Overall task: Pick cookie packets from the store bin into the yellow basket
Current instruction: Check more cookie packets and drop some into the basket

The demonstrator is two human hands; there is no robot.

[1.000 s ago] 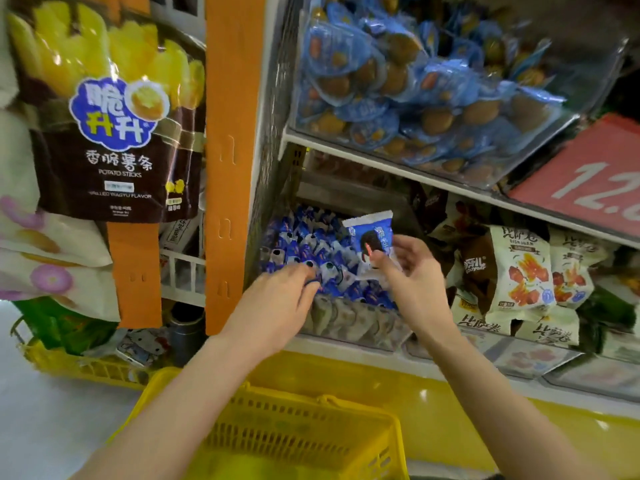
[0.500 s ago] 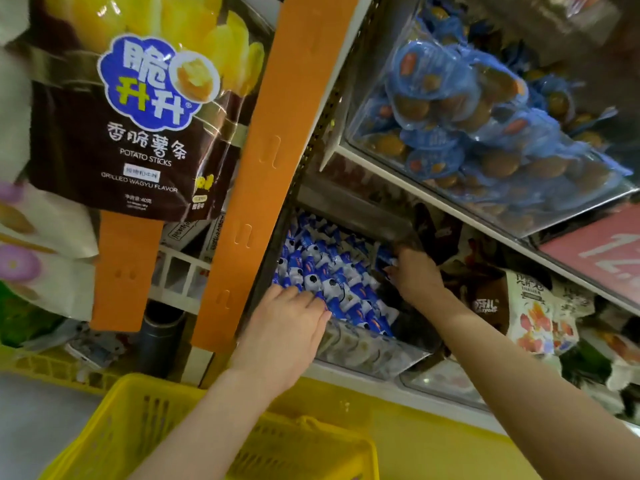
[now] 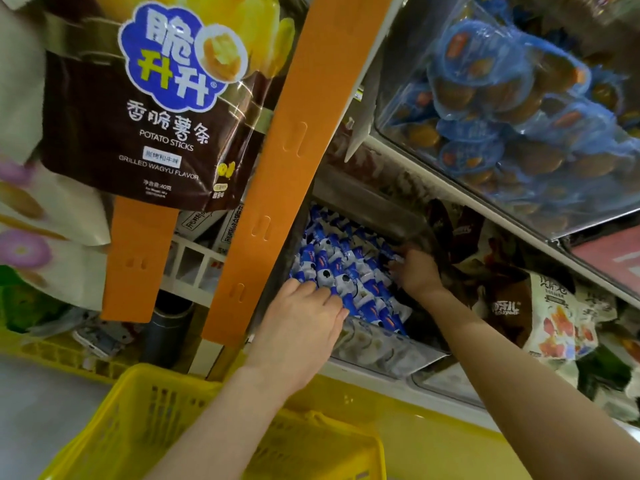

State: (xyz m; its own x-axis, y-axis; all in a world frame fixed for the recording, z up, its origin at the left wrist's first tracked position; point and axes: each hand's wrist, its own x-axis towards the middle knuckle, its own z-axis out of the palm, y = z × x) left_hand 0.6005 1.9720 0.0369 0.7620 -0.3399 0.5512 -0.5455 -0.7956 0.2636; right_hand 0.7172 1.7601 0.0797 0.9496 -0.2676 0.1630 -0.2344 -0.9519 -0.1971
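The packets (image 3: 332, 268) are seemingly steadied under the flat left hand (image 3: 301, 320). The right hand (image 3: 417, 273) is buried behind, its grasp untellable. The basket (image 3: 145, 372) is kept below, ready.

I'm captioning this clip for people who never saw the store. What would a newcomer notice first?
A big brown potato-sticks bag hangs at upper left, beside a slanted orange strip. At centre, the left hand and right hand reach into the bin of blue-and-white cookie packets, above the yellow basket.

Two hands (image 3: 301, 323) (image 3: 420, 273), one potato sticks bag (image 3: 156, 109)
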